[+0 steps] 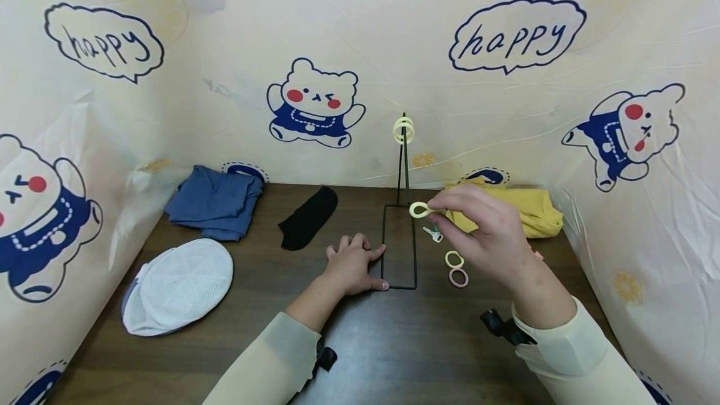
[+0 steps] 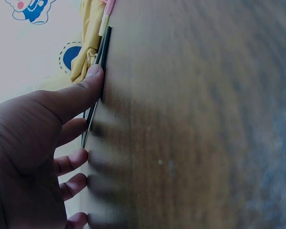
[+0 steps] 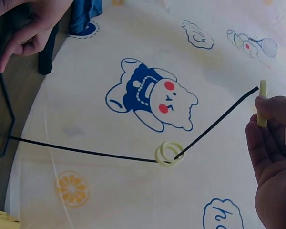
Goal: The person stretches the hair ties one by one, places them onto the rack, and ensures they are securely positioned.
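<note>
My right hand (image 1: 495, 236) pinches a pale yellow hair tie (image 3: 263, 88) between thumb and index finger, near the tip of the stand's upper arm in the right wrist view. That black wire stand (image 1: 415, 261) has a rectangular base on the table and a tall upright. Two similar yellow hair ties (image 1: 410, 132) hang on its upper arm. On the left side of the base, my left hand (image 1: 351, 265) rests with thumb and index finger touching the wire, other fingers spread on the table. Right of the base lie a yellow hair tie (image 1: 447, 259) and a pink one (image 1: 451, 277).
A small silver key (image 1: 434, 235) lies near the right hand, before folded yellow cloth (image 1: 540, 208). Left of the stand are a black sock (image 1: 308, 217), folded blue cloth (image 1: 214, 199) and a white mesh cap (image 1: 182, 283). A printed sheet (image 1: 236, 30) walls the table at back and sides.
</note>
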### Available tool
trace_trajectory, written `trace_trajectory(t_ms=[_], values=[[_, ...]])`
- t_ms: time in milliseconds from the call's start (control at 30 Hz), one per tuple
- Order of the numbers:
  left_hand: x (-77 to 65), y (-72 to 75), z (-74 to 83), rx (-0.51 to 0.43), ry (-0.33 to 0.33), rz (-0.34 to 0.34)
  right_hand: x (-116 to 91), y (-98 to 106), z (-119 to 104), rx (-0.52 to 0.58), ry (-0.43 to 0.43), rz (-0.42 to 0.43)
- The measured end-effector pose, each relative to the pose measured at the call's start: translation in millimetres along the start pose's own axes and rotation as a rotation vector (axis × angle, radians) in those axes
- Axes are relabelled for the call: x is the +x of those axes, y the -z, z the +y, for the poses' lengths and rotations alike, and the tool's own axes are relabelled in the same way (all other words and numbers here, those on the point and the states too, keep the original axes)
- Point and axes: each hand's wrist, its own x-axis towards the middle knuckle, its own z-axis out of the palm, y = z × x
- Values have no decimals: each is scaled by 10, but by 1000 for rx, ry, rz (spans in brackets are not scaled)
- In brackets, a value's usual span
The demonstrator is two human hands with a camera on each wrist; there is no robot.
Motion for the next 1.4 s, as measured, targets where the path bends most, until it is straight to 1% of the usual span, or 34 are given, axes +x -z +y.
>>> trace_trajectory(t_ms=[267, 600, 800, 1067, 1200, 1400], values=[[-15, 15, 4, -1, -13, 5, 90, -22, 13, -16, 22, -9], [-22, 17, 6, 2, -17, 3, 93, -75, 108, -46, 20, -5], [-10, 3, -4, 11, -16, 1, 78, -107, 211, -96, -10, 1], [-10, -14, -5, -1, -9, -1, 100, -157, 312, -108, -49, -11], [-11, -12, -4, -6, -15, 3, 121, -188, 365, -110, -69, 4], [-9, -1, -4, 4, -15, 12, 154, -251, 462, -108, -144, 3]])
